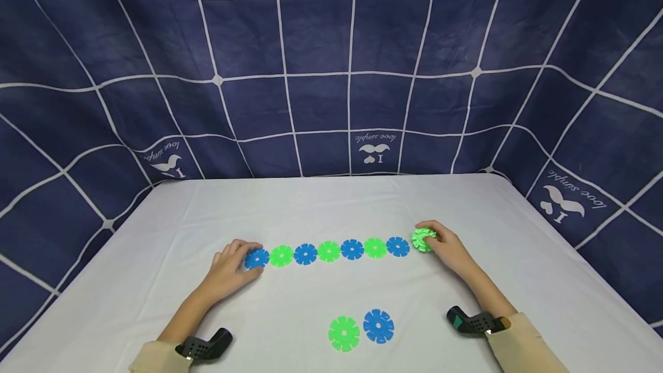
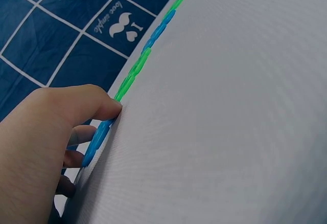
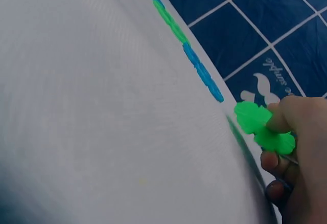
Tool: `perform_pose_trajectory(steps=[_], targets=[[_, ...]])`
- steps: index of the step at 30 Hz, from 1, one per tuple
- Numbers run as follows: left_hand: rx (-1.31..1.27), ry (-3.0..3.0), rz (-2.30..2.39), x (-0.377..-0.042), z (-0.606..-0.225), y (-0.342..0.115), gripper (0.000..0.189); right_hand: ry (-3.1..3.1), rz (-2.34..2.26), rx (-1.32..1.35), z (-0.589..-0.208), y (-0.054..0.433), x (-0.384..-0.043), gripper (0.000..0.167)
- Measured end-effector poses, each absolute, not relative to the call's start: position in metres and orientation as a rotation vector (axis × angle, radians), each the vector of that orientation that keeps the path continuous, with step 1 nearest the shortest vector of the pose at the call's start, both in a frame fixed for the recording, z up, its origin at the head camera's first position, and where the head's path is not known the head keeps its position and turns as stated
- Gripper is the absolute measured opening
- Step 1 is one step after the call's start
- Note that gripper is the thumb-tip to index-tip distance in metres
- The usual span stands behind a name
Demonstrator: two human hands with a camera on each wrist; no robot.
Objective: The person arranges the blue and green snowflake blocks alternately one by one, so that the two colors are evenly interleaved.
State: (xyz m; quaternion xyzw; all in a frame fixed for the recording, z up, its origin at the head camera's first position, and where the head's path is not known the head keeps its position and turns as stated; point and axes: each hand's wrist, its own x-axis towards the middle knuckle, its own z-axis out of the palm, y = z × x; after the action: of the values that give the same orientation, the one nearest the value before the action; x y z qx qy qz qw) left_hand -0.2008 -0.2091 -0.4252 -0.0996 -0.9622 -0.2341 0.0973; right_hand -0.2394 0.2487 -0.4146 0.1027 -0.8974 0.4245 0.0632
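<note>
Several notched plastic discs, alternately blue and green, lie edge to edge in a row on the white table. My left hand holds the blue disc at the left end, thumb on its near edge and fingers at the far edge. In the left wrist view the thumb touches that blue disc close to the neighbouring green disc. Just past the blue disc at the right end, my right hand pinches a green disc. In the right wrist view it is raised and tilted, apart from the row.
A loose green disc and a loose blue disc lie side by side near the front of the white table. Behind and beside the table hangs a dark blue curtain with white grid lines.
</note>
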Motion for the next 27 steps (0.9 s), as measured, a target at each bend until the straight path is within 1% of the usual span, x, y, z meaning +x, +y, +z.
perform_pose_trajectory(steps=[9,17,27], targets=[[-0.309,-2.834,-0.695,-0.202,-0.425,-0.21,0.047,-2.757,1.155,0.272,-0.423,0.252,-0.244,0.028],[-0.327,-2.822,-0.703,-0.2,-0.426,-0.21,0.046,-2.787,0.973,0.242,-0.426,0.25,-0.243,0.021],[-0.317,-2.837,-0.702,-0.2,-0.424,-0.209,0.047,-2.784,0.927,0.271,-0.426,0.25,-0.242,0.021]])
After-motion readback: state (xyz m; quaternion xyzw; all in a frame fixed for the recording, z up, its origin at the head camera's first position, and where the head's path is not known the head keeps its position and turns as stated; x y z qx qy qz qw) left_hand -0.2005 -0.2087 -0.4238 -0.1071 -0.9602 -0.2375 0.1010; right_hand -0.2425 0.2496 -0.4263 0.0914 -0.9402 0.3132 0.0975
